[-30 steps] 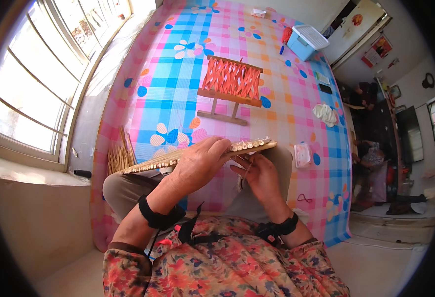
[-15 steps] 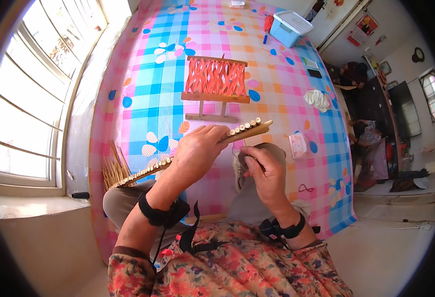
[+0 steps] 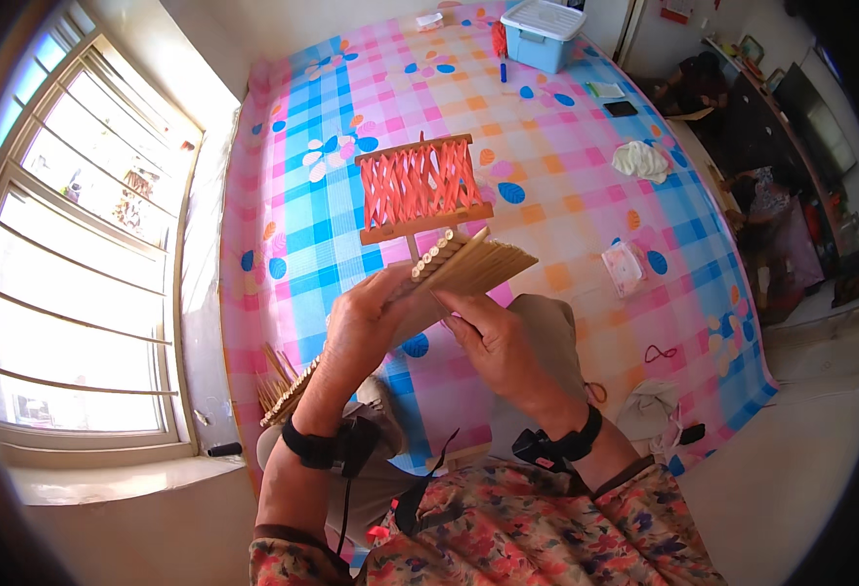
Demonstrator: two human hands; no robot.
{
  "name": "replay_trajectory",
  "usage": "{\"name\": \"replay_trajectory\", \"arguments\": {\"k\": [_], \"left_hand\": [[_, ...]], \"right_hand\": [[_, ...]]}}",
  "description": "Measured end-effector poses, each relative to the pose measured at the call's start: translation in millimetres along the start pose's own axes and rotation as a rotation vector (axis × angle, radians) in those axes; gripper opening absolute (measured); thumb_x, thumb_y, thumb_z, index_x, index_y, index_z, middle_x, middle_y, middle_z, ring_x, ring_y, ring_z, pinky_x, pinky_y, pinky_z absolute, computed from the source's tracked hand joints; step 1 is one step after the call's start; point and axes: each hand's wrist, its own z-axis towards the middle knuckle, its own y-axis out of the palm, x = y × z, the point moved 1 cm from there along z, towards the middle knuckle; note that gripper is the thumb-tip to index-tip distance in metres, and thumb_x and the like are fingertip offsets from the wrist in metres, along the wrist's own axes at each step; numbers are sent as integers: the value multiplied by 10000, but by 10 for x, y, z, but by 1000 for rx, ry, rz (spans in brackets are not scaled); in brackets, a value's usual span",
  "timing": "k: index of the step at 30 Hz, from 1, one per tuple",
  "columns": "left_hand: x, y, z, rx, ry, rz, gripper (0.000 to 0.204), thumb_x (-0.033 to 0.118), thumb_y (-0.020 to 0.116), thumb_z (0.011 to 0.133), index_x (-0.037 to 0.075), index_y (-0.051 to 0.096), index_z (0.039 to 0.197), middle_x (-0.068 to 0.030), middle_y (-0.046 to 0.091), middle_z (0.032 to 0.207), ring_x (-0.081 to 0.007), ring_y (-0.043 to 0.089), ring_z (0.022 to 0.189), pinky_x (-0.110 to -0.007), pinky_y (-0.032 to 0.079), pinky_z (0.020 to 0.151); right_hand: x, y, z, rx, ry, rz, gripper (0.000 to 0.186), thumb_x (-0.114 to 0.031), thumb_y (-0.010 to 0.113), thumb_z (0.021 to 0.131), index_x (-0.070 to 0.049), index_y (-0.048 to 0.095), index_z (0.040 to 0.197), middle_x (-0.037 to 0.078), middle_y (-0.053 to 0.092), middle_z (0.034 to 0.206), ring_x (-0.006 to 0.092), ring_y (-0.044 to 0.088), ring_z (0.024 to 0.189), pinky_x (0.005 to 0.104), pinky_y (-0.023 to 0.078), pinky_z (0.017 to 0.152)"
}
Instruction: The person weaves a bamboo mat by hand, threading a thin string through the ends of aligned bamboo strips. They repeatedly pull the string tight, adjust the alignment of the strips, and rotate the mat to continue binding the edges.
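Note:
A mat of pale, straw-coloured stalks laid side by side [image 3: 493,264] is held up in front of me. Its cut stalk ends form a row along the upper left edge. My left hand [image 3: 363,317] is closed around that edge, with the row running on below it past my forearm. Close beside it, my right hand [image 3: 498,347] is bent with its fingertips against the mat's near side. Whatever those fingertips pinch is too small or hidden to make out. Beyond the mat stands a wooden frame [image 3: 427,225] crisscrossed with red strips [image 3: 419,186].
A checked, flowered cloth [image 3: 322,234] covers the surface. On it lie a blue box with a white lid [image 3: 539,44], a white cloth [image 3: 641,162], a small clear packet [image 3: 624,269] and a dark loop of cord [image 3: 660,354]. A barred window [image 3: 78,264] is at left.
The mat has turned, so more of its flat face shows. My right hand has moved up and left from beside the mat to touch it. The view has shifted.

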Motion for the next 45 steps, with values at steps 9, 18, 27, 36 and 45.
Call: {"name": "replay_trajectory", "arguments": {"k": [9,18,27,36,45], "left_hand": [[-95,78,136,-17,5,-18,328,47,649,850,32,630,1178,-180,693,1027,-315,694,973,-361,532,814],[-48,91,210,-31,-3,-6,327,38,639,854,30,628,1181,-175,691,1012,-299,698,940,-349,525,800],[-49,101,223,-31,-13,16,338,45,630,852,51,630,1190,-171,691,1004,-302,698,941,-349,520,803],[-63,119,215,-28,-23,37,361,43,621,845,58,626,1206,-174,692,996,-295,702,947,-349,522,805],[-90,264,190,18,-3,111,317,58,637,861,46,634,1177,-160,691,1043,-312,686,969,-353,531,819]], "right_hand": [[99,-34,69,-3,6,-9,355,-37,603,927,-60,603,1281,165,635,980,323,633,880,380,519,752],[160,-45,86,-35,121,175,348,-41,565,982,-35,575,1330,95,647,993,104,577,834,266,497,745],[241,-3,84,-17,124,271,362,-62,565,992,-6,557,1349,47,650,1007,62,535,819,238,485,733],[219,-25,88,-51,247,349,367,-70,557,997,-23,563,1361,-30,557,824,29,443,685,214,430,611],[247,-75,75,24,206,255,315,-79,571,991,11,602,1291,7,652,931,42,531,775,222,470,680]]}}
